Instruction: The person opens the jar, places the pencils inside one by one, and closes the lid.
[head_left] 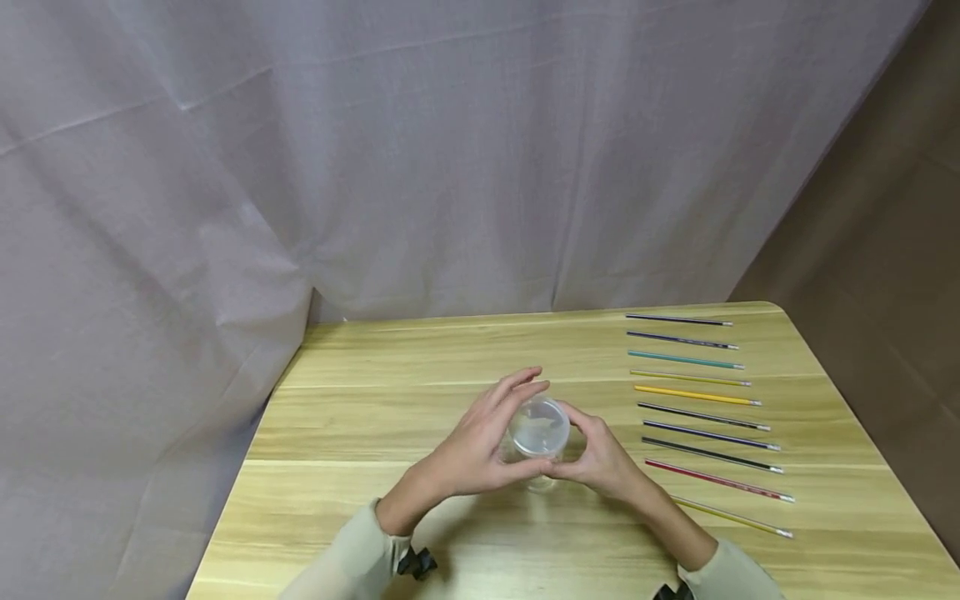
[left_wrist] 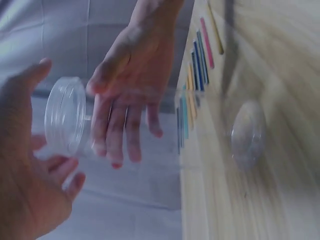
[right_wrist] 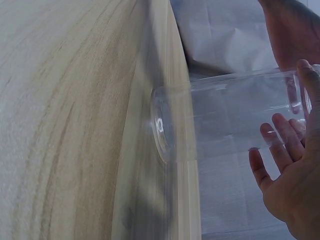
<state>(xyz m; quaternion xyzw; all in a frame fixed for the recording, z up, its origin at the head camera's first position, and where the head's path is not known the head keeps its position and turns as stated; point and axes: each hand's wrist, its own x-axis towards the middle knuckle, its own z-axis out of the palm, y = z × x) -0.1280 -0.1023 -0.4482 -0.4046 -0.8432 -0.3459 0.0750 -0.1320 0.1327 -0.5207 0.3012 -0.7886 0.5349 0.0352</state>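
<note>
A clear plastic jar (right_wrist: 225, 115) with a round translucent lid (head_left: 541, 426) stands upright between my hands, over the wooden table. My right hand (head_left: 604, 457) grips the jar near its top, thumb at the front and index finger behind, while its other fingers stretch loosely along the side. Around the lid's left side spreads my left hand (head_left: 483, 442), its fingers long and relaxed and its thumb passing in front. The left wrist view shows a gap between that thumb and the lid's edge. Through the clear wall nothing shows inside the jar.
To the right, several pencils (head_left: 697, 389) lie in a row on the wooden table (head_left: 360, 417), their eraser ends pointing right. A grey cloth (head_left: 450, 167) hangs behind the table and down its left side, and a brown cloth (head_left: 885, 208) hangs at the right.
</note>
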